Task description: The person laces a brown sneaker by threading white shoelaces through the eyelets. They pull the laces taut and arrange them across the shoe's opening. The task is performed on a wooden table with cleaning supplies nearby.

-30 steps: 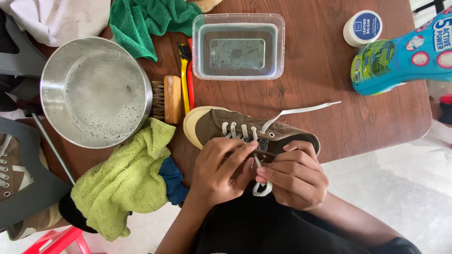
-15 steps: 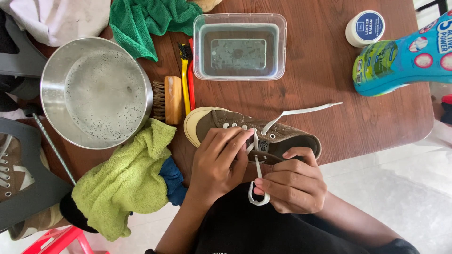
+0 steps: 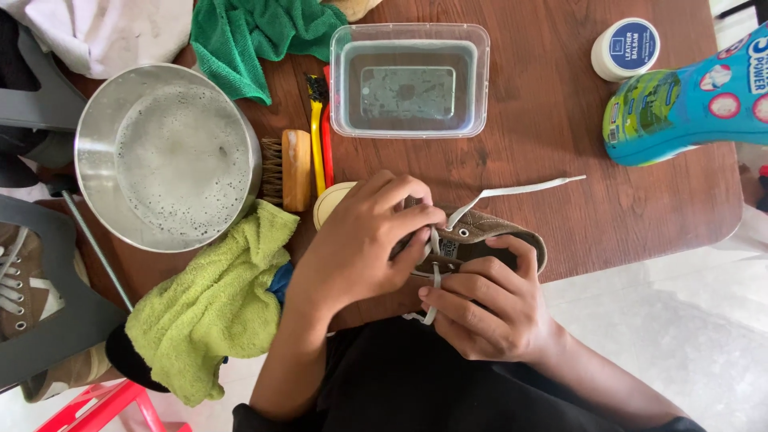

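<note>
A: Start at the near edge, low in the frame. What do you count?

B: Two hands and one brown shoe (image 3: 480, 236) at the lower centre, on the near edge of the brown table (image 3: 560, 120). One white lace (image 3: 512, 194) runs through it.

A: What are the hands doing?

B: The left hand (image 3: 360, 248) covers the front half of the shoe, fingers curled and pinching the lace at the eyelets. The right hand (image 3: 480, 308) is closed too, gripping the shoe's heel end with a loop of lace under its fingers.

A: Which way does the shoe lie?

B: Its long axis runs left to right across the frame, pale toe cap to the left, heel to the right. The free lace end trails toward the upper right.

A: Farther out?

B: At lower left, one light green towel (image 3: 216, 312). Above it one steel bowl (image 3: 168, 156) of foamy water, one wooden brush (image 3: 288, 170) and two thin brushes, yellow and red (image 3: 320, 144). At top centre one clear tub (image 3: 408, 80) of water; one dark green cloth (image 3: 256, 36) at upper left; one small white jar (image 3: 626, 48) and one blue bottle (image 3: 688, 100) lying at upper right.

A: Any change from half a second ago?

B: The left hand has slid further over the laces, and the hanging loop is shorter.
</note>
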